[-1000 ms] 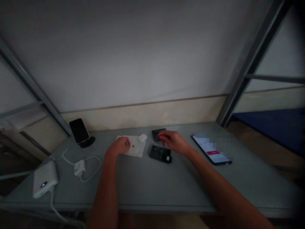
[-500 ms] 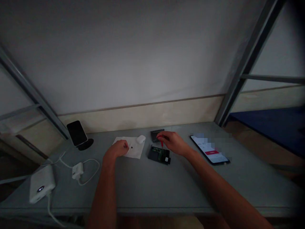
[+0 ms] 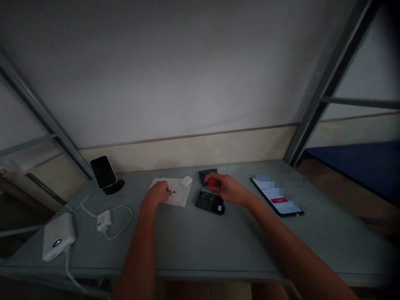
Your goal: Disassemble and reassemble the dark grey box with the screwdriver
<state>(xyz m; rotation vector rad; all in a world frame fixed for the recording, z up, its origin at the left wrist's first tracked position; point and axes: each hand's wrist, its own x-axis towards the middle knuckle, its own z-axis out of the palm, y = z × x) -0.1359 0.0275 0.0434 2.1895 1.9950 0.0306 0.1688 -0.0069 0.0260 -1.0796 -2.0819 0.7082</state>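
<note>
A red-handled screwdriver [image 3: 210, 182] is in my right hand [image 3: 227, 188], gripped between closed fingers above an open dark electronic device [image 3: 210, 202]. Inside the device a green circuit board shows, along with a small white label. Behind it lies a black cover-like piece [image 3: 204, 175], partly hidden by my right hand. My left hand [image 3: 159, 192] rests at a white paper sheet [image 3: 178, 200], its fingertips pinched together; whatever they may hold is too small to see. Just right of those fingertips is a tiny dark piece [image 3: 174, 192]. A white earbud case [image 3: 186, 181] sits on the paper.
A tablet-like phone [image 3: 278, 196] with a lit screen lies at right. On the left are a phone on a stand [image 3: 103, 172], a white adapter [image 3: 104, 220] with cables and a white power bank [image 3: 58, 236]. Metal posts [image 3: 325, 83] flank the grey table [image 3: 187, 250].
My left fingers have shifted slightly right over the paper, closer to the tiny dark piece. The screwdriver handle in my right hand has tilted more upright. The view has moved slightly.
</note>
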